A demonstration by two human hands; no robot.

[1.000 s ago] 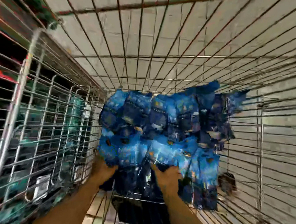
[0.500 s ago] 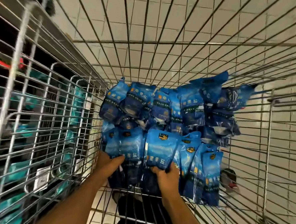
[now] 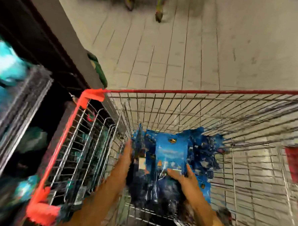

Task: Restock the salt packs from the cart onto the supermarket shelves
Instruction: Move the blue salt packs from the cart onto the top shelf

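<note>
Blue salt packs [image 3: 171, 154] between both hands, in cart [image 3: 197, 105].

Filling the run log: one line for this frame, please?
phase: pickup | left hand: flat against stack's left side | right hand: grips salt packs | location: inside cart | image: motion-blurred

The salt packs [image 3: 171, 154] were bright blue, darker navy toward the edges of the heap, with small orange and white marks on their fronts. The cart [image 3: 179, 114] was a grid of silver wire with a red rim and orange-red corner pieces [image 3: 93, 96]. The floor [image 3: 192, 54] was pale grey tile crossed by thin dark lines. The shelves [image 3: 23, 40] were black, with blurred turquoise packs [image 3: 6, 64] on them.
</note>
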